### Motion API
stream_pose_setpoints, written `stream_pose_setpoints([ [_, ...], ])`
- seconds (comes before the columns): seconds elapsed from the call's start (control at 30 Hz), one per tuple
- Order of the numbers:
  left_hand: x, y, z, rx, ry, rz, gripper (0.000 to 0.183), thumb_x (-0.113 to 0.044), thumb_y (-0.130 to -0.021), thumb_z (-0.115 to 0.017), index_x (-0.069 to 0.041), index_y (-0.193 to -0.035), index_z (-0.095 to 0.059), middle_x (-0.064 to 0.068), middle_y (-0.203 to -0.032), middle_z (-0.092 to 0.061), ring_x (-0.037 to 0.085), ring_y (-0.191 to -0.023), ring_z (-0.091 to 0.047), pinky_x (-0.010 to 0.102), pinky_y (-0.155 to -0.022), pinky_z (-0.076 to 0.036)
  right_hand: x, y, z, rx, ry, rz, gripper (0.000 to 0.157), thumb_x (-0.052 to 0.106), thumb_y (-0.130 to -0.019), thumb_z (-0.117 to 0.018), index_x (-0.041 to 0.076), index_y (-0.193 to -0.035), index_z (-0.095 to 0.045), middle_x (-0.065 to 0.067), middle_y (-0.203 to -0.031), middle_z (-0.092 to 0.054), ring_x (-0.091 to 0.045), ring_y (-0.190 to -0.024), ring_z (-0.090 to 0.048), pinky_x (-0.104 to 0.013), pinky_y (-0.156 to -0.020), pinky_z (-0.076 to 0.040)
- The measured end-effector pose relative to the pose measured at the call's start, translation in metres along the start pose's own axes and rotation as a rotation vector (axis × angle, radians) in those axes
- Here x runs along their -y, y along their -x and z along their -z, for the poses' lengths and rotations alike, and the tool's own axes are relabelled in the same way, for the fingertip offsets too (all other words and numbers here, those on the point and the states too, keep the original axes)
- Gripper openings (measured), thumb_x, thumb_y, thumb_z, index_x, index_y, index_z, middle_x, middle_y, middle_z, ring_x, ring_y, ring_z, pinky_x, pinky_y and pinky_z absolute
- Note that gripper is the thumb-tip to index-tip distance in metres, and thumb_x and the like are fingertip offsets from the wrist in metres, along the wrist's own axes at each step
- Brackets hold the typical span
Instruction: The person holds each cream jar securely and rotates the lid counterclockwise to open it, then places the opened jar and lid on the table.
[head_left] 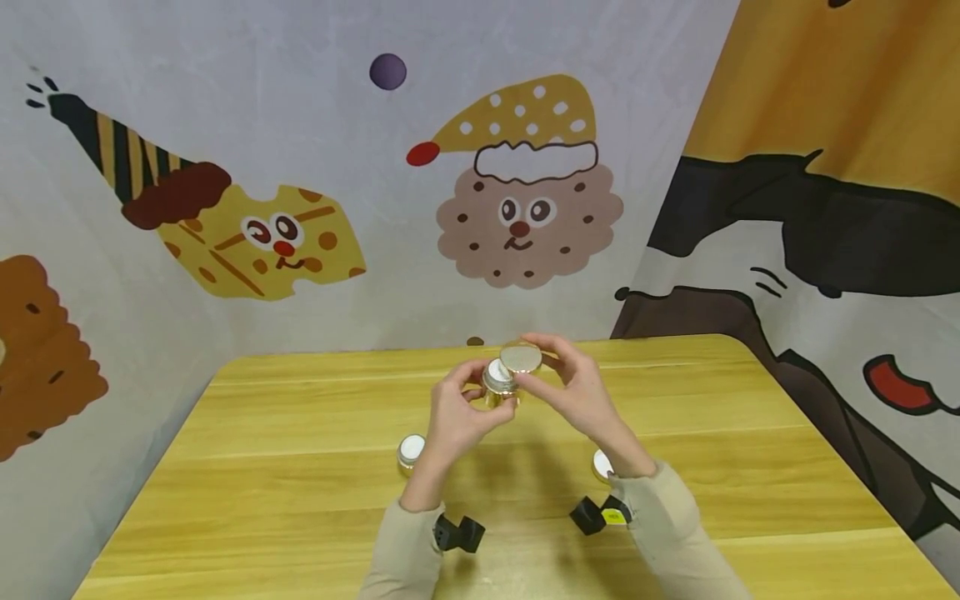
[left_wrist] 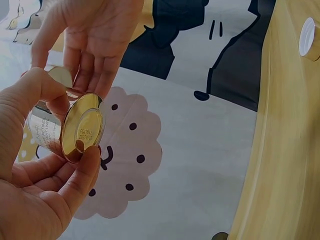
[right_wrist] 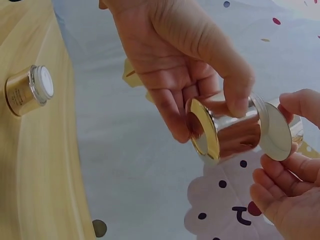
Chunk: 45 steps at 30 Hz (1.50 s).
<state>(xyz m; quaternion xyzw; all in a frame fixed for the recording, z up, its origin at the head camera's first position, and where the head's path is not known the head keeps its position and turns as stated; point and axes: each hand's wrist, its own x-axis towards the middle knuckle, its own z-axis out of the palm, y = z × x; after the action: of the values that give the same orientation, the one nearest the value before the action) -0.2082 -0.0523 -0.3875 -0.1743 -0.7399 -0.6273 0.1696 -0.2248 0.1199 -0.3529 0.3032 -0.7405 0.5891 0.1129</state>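
Observation:
My left hand (head_left: 459, 418) grips a shiny gold cosmetic jar (right_wrist: 237, 131) between thumb and fingers, raised above the table. White shows at the jar's mouth in the head view, and its gold base with printed digits faces the left wrist camera. In my right hand (head_left: 581, 398), thumb and fingers pinch the round gold lid (head_left: 521, 359) by its edge. The lid is tilted beside the jar's mouth, its pale inner side facing the threaded neck in the right wrist view. I cannot tell whether lid and neck touch.
A second gold jar (right_wrist: 26, 95) with a white top and bare threaded neck stands on the wooden table (head_left: 300, 483), left of my left forearm. A round gold piece with a white inside (left_wrist: 308, 38) lies by my right forearm. A cartoon-printed cloth (head_left: 300, 100) hangs behind.

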Motion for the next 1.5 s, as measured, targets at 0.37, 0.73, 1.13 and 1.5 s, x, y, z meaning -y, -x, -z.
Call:
stream_pose_setpoints([
  [0.37, 0.004, 0.001, 0.008, -0.026, -0.026, 0.052, 0.042, -0.002, -0.067, -0.076, 0.000, -0.107, -0.064, 0.008, -0.095, -0.064, 0.019, -0.086, -0.056, 0.029, -0.071, -0.054, -0.004, 0.006, 0.009, -0.079, -0.015, 0.010, 0.046, -0.019, -0.072, -0.067, -0.016, -0.114, -0.050, -0.026, -0.115, -0.053, -0.010, -0.105, -0.052, -0.021, -0.096, -0.042],
  [0.73, 0.008, 0.000, 0.012, -0.044, -0.039, 0.049, 0.043, -0.003, -0.067, -0.077, 0.001, -0.108, -0.064, 0.010, -0.095, -0.064, 0.020, -0.087, -0.057, 0.028, -0.071, -0.054, -0.009, 0.013, 0.021, -0.099, -0.023, 0.041, 0.044, -0.019, -0.075, -0.063, -0.017, -0.117, -0.050, -0.024, -0.115, -0.053, -0.011, -0.096, -0.053, -0.018, -0.091, -0.044],
  [1.13, 0.008, 0.001, 0.012, -0.045, -0.017, 0.048, 0.042, -0.002, -0.067, -0.077, 0.003, -0.107, -0.064, 0.013, -0.096, -0.063, 0.023, -0.087, -0.056, 0.033, -0.071, -0.055, -0.011, 0.020, 0.029, -0.126, -0.014, 0.008, 0.044, -0.019, -0.072, -0.067, -0.013, -0.110, -0.047, -0.016, -0.108, -0.053, -0.010, -0.096, -0.056, -0.021, -0.089, -0.047],
  [1.5, 0.009, 0.001, 0.011, -0.046, -0.021, 0.045, 0.041, -0.001, -0.067, -0.077, 0.002, -0.106, -0.065, 0.012, -0.094, -0.064, 0.021, -0.086, -0.056, 0.031, -0.071, -0.055, -0.014, 0.023, 0.033, -0.124, 0.089, 0.048, 0.040, -0.017, -0.072, -0.068, -0.010, -0.109, -0.054, -0.021, -0.108, -0.052, -0.010, -0.094, -0.054, -0.020, -0.086, -0.048],
])
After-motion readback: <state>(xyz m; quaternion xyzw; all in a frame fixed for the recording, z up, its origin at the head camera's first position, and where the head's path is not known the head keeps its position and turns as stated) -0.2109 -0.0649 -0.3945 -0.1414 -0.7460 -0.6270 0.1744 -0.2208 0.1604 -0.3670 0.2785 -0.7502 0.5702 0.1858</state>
